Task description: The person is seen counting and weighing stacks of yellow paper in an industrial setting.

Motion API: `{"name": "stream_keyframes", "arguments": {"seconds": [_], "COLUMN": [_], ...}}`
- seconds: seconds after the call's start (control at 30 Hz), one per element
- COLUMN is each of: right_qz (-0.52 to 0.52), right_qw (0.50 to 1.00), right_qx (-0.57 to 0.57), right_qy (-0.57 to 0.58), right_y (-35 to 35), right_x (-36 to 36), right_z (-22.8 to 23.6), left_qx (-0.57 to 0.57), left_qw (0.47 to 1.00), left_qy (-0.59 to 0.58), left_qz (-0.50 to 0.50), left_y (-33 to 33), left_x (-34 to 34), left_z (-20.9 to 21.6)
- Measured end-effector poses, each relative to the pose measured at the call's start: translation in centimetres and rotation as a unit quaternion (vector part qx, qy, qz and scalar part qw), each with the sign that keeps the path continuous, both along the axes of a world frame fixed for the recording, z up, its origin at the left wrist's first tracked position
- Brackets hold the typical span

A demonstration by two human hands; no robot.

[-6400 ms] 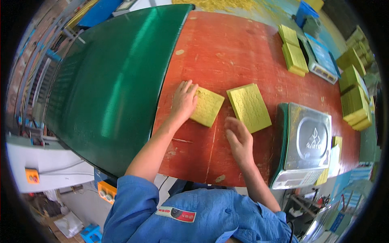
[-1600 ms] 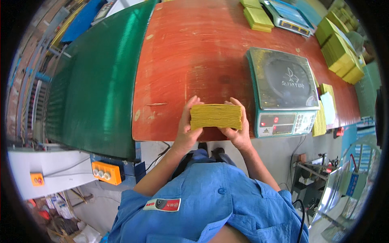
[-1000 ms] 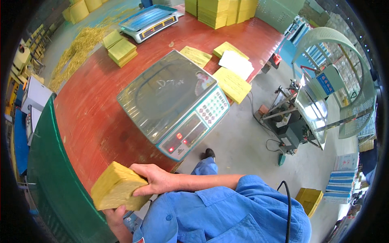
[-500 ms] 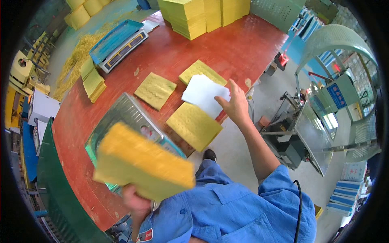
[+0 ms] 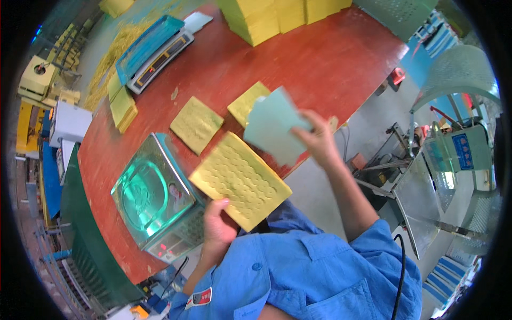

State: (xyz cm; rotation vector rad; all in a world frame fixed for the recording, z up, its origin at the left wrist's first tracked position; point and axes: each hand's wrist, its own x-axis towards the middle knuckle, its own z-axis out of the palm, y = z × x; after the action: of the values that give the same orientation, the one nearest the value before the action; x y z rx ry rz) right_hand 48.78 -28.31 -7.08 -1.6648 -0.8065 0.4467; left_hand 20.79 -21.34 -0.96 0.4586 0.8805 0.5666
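My left hand grips the near left edge of a stack of yellow embossed paper, its thumb on the wavy-patterned top face. This stack is tilted over the table's front edge, and what lies beneath it is hidden. Between the thumb and fingers of my right hand are pale blue-green sheets, raised over the table. They partly cover a second yellow paper stack. Left of that lies another embossed yellow stack. A scale with a shiny green-lit pan stands beside my left hand.
The red table carries a blue-tray scale, folded yellow paper and tall yellow paper piles at the far side. A pale green chair and a metal-topped machine stand to the right. Green sheeting hangs at left.
My left hand has swung the yellow stack off the scale area to the right, turning its embossed face up. My right hand has closed on the pale sheets and lifted them.
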Motion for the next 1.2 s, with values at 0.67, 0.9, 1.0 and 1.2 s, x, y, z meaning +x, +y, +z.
{"name": "stream_keyframes", "arguments": {"seconds": [0.67, 0.9, 1.0, 1.2], "right_qz": [0.150, 0.087, 0.138, 0.196], "right_qw": [0.944, 0.957, 0.933, 0.837], "right_qx": [-0.227, -0.176, -0.158, -0.106], "right_qy": [0.185, 0.213, 0.293, 0.500], "right_y": [-5.9, -7.9, -9.6, -7.6], "right_x": [-10.3, -12.1, -10.6, -8.3], "right_z": [-1.3, -4.8, -4.5, -3.7], "left_qx": [0.031, 0.016, -0.086, -0.023], "left_qw": [0.997, 0.996, 0.994, 0.997], "left_qy": [0.063, 0.041, 0.004, 0.011], "left_qz": [-0.020, -0.073, -0.067, -0.072], "left_y": [0.5, 0.1, -0.3, -1.5], "left_x": [-4.0, -1.4, -1.2, -0.8], "left_z": [0.5, -2.4, -2.9, -3.4]}}
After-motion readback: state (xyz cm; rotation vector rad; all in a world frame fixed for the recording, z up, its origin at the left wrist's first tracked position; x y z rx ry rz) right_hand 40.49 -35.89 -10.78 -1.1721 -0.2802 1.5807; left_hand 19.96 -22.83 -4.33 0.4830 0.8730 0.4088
